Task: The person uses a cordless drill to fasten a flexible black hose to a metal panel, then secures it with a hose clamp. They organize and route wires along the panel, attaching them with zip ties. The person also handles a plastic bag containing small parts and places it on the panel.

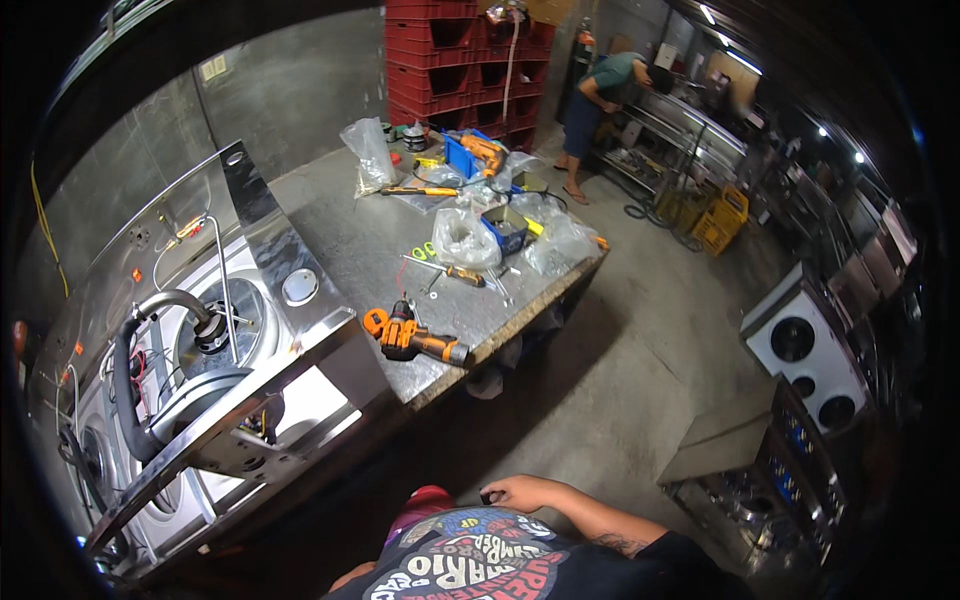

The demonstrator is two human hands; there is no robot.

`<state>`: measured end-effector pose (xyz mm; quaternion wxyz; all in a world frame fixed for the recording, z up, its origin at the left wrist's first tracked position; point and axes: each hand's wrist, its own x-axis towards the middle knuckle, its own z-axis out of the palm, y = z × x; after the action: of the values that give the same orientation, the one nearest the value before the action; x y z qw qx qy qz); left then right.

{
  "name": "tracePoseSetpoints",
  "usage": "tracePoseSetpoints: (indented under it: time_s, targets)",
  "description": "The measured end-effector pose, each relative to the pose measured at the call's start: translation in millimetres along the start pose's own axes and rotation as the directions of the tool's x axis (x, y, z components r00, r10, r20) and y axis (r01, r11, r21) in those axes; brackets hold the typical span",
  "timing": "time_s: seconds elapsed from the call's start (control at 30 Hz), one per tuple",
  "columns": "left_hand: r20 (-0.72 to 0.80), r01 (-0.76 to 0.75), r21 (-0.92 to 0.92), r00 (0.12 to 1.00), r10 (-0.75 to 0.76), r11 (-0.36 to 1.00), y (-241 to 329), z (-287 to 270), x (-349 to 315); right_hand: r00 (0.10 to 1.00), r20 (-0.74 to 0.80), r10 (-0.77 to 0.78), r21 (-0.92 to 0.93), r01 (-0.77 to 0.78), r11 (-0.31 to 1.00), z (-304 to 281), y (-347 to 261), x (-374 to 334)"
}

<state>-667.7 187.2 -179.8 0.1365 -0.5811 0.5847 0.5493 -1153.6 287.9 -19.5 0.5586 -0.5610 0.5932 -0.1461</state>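
Observation:
My right hand is held low in front of my shirt, its fingers curled against a small dark object that I cannot make out. Of my left arm only a bit of forearm shows at the lower edge; the hand is hidden. Ahead, an orange and black cordless drill lies at the near corner of the metal-topped table. Beyond it are a screwdriver and green-handled scissors. On the left stands an opened stainless-steel appliance with white round basins, a bent pipe and loose wires.
Plastic bags, blue bins and another orange power tool crowd the table. Red crates are stacked behind. A person bends over a far bench. Yellow crates and metal units stand along the right.

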Motion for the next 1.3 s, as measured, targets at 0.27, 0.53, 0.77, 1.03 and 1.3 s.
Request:
tracePoseSetpoints:
  time_s: [0.27,0.53,0.77,1.03,1.3]
  targets:
    - [0.038,0.066,-0.06,0.997,-0.064,0.996,120.6,-8.4,94.3,0.981,-0.138,-0.138,-0.403,0.071,0.913,-205.4,-25.3,71.5]
    - [-0.015,0.091,-0.19,0.995,-0.096,0.978,211.2,-10.2,139.0,0.944,-0.331,0.015,-0.142,-0.066,0.988,-397.8,-3.6,95.7]
    - [-0.129,0.173,-0.402,0.961,-0.243,0.899,300.8,48.4,149.6,0.698,-0.625,-0.35,-0.357,0.142,0.923,-666.8,-41.7,342.9]
    - [-0.174,0.286,-0.649,0.846,-0.504,0.705,407.9,122.4,106.9,0.812,-0.577,-0.082,-0.626,-0.376,0.684,-815.2,-20.8,608.3]
    - [-0.145,0.289,-0.796,0.761,-0.632,0.531,438.5,212.9,61.7,0.759,-0.65,-0.026,-0.437,-0.345,0.831,-809.8,-71.4,580.6]
